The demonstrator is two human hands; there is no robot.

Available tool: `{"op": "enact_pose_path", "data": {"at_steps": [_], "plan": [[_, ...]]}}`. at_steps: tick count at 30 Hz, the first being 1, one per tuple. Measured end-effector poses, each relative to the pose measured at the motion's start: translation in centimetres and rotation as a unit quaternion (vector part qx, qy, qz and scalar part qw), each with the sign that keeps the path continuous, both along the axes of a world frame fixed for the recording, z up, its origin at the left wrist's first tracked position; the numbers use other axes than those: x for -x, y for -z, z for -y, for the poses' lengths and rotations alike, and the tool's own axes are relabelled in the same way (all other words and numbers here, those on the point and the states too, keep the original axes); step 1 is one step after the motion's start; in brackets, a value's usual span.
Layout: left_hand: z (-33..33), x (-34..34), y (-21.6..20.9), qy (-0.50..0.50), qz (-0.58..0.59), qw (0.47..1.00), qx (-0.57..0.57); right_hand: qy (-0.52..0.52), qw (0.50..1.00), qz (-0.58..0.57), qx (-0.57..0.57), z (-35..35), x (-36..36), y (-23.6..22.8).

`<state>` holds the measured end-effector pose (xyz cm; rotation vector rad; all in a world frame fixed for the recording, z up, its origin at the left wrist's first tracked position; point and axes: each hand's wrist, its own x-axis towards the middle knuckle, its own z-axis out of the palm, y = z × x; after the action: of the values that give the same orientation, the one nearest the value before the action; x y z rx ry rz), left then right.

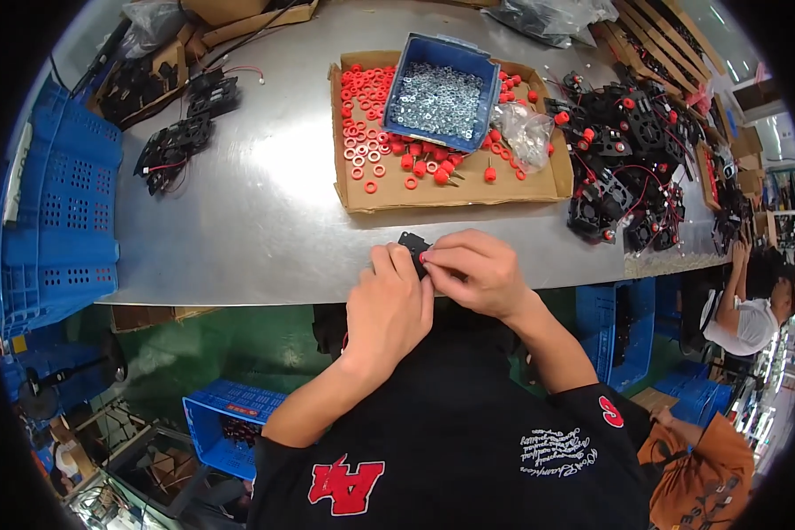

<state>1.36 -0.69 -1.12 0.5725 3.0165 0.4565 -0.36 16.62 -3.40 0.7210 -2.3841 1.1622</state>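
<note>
Close to the table's front edge, my left hand (386, 311) is closed around a small black plastic part (412, 240), most of which the fingers hide. My right hand (479, 272) pinches a small red piece (423, 257) between thumb and fingertips, against the face of the black part. Whether that piece is a ring or a knob I cannot tell. Beyond both hands lies a shallow cardboard tray (450, 208) with red rings (371, 186) on its left and red knobs with metal pins (442, 175) at its middle. A blue bin (433, 137) of small metal washers or nuts (439, 99) sits in the tray.
Black assemblies with wires and red knobs (632, 132) are heaped at the right. More black assemblies (178, 146) lie at the left, beside blue crates (71, 203). A clear plastic bag (526, 134) rests in the tray. Other people work at the right (751, 309).
</note>
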Motion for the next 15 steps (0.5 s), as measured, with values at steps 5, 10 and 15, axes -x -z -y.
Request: {"op": "enact_pose_path", "data": {"at_steps": [5, 10, 15], "plan": [[0.0, 0.1, 0.2, 0.002, 0.0, 1.0, 0.01, 0.03, 0.999, 0.022, 0.001, 0.6, -0.6, -0.5], [0.1, 0.1, 0.6, 0.002, -0.017, 1.0, 0.0, 0.048, 0.993, 0.103, 0.034, 1.0, -0.8, -1.1], [0.1, -0.1, 0.3, 0.002, -0.033, 0.999, 0.008, 0.05, 0.982, 0.179, 0.038, 0.8, -1.0, -1.8]]}}
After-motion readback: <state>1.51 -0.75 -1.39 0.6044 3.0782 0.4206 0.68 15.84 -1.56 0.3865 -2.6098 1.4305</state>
